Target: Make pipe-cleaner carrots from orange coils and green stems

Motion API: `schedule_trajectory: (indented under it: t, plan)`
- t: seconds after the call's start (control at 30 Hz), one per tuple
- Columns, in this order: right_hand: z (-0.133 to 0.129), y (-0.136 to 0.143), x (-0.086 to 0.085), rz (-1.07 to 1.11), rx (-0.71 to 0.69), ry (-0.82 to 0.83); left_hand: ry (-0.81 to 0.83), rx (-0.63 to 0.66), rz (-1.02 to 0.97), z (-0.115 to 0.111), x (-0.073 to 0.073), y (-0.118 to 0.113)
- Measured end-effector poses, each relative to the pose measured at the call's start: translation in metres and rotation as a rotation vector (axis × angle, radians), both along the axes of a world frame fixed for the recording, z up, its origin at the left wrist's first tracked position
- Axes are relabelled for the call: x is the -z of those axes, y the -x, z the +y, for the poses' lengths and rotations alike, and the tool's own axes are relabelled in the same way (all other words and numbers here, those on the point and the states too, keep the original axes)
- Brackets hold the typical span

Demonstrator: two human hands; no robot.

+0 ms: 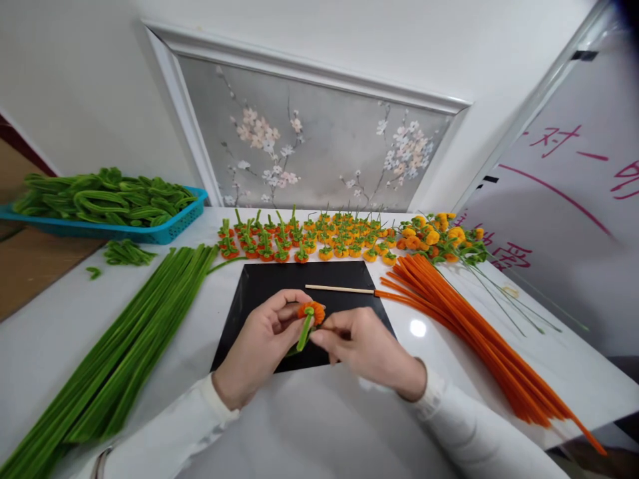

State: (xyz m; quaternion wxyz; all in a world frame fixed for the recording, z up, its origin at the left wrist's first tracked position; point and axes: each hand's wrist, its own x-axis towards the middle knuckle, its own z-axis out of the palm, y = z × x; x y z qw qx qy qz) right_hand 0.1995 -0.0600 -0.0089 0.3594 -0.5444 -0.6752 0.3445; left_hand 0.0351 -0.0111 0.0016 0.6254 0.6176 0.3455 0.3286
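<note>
Over a black mat, my left hand pinches a small orange fuzzy flower from its left side. A green fuzzy stem sticks out of the flower's middle, pointing down toward me. My right hand is closed at the right side of the flower, thumb and forefinger pressed together beside the stem; what lies between those fingertips is too small to make out. Behind the hands, a thin pale stick lies across the mat.
Long green fuzzy strips lie at left, orange ones at right. Rows of small orange and yellow flowers stand behind the mat. A blue basket of green pieces sits back left; stemmed flowers lie back right.
</note>
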Motion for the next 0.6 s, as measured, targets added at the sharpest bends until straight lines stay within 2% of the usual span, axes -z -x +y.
schedule_trajectory:
  t: [0.07, 0.1, 0.2, 0.27, 0.4, 0.6]
  plan:
    - [0.002, -0.011, -0.007, -0.074, 0.094, -0.178, -0.025, 0.051, 0.068, 0.002, -0.002, 0.001]
    - [0.002, -0.015, -0.01, -0.087, 0.084, -0.273, -0.024, 0.096, 0.093, 0.002, -0.003, 0.001]
    - [0.005, -0.021, -0.013, -0.07, -0.09, -0.432, 0.014, 0.235, 0.126, 0.001, -0.007, 0.001]
    - [0.006, -0.021, -0.01, -0.045, -0.169, -0.434, 0.045, 0.288, 0.141, -0.001, -0.009, 0.0]
    - [0.006, -0.02, -0.005, -0.037, -0.19, -0.426, 0.103, 0.397, 0.171, 0.0, -0.011, 0.003]
    - [0.005, -0.019, -0.006, -0.109, -0.317, -0.451, 0.089, 0.522, 0.171, 0.003, -0.014, 0.006]
